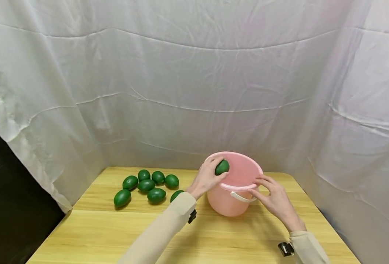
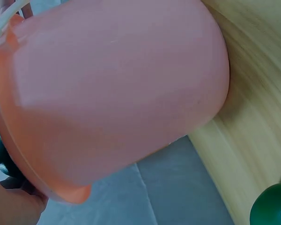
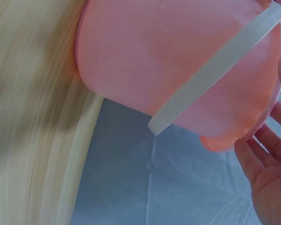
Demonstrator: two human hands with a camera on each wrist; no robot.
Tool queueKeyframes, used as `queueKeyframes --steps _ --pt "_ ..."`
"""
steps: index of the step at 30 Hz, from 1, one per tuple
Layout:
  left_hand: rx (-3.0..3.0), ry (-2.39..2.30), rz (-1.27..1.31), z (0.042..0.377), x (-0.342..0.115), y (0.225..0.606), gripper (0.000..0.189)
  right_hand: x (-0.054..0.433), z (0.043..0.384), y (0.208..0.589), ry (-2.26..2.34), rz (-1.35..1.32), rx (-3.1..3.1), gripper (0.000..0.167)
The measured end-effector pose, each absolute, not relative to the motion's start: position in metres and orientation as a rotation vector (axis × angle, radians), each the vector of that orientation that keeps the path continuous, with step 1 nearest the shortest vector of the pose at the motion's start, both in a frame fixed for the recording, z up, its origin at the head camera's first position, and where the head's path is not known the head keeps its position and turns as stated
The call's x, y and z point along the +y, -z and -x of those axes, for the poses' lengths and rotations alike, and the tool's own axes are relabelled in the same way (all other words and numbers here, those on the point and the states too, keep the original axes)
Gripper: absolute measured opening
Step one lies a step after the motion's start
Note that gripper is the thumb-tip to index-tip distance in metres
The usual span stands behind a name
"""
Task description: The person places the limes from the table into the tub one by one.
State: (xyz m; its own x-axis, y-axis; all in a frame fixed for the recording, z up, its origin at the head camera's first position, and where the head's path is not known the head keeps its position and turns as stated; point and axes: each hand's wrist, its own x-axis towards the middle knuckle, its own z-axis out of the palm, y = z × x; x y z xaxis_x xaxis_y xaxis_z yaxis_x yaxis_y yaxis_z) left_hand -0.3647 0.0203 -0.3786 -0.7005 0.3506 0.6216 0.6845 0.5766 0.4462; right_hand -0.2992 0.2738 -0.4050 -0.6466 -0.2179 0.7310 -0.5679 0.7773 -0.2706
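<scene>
A pink bucket (image 1: 228, 201) stands upright on the wooden table, its white handle (image 1: 242, 198) hanging down on the near side. Over the left part of its mouth, my left hand (image 1: 208, 178) grips a dark green lime (image 1: 222, 167); part of that lime also shows by the rim in the left wrist view. With thumb and fingers, my right hand (image 1: 277, 200) holds the bucket's right rim; in the right wrist view its fingers (image 3: 267, 140) lie at the edge. What is deeper inside the bucket is hidden.
Several more green limes (image 1: 156, 195) lie loosely grouped on the left side of the wooden table (image 1: 108, 234). One lime (image 1: 175, 195) is partly covered by my left forearm. Pale cloth (image 1: 181, 91) hangs behind the table and at its sides.
</scene>
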Motion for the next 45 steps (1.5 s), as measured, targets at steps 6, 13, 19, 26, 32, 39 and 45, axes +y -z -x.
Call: queueKeyframes --steps 6,13,19,26,32,39,45 --pt "-2.370 0.897 0.830 0.364 0.024 0.379 0.050 0.273 0.299 0.404 -0.639 -0.582 -2.264 0.035" --pt "-2.397 0.877 0.823 0.363 0.027 0.379 0.051 0.272 0.299 0.403 -0.649 -0.582 -2.280 0.036" --pt "-2.429 0.899 0.794 0.363 0.028 0.378 0.052 0.274 0.300 0.403 -0.643 -0.582 -2.270 0.036" --pt "-2.417 0.928 0.783 0.362 0.027 0.380 0.052 0.274 0.302 0.404 -0.638 -0.591 -2.259 0.035" --pt "-2.423 0.958 0.756 0.361 0.022 0.379 0.049 0.273 0.303 0.404 -0.636 -0.592 -2.249 0.035" --pt "-2.402 0.911 0.748 0.360 0.012 0.377 0.045 0.272 0.303 0.403 -0.650 -0.593 -2.258 0.035" --pt "-2.381 0.893 0.744 0.356 0.001 0.377 0.043 0.273 0.301 0.402 -0.659 -0.575 -2.285 0.035"
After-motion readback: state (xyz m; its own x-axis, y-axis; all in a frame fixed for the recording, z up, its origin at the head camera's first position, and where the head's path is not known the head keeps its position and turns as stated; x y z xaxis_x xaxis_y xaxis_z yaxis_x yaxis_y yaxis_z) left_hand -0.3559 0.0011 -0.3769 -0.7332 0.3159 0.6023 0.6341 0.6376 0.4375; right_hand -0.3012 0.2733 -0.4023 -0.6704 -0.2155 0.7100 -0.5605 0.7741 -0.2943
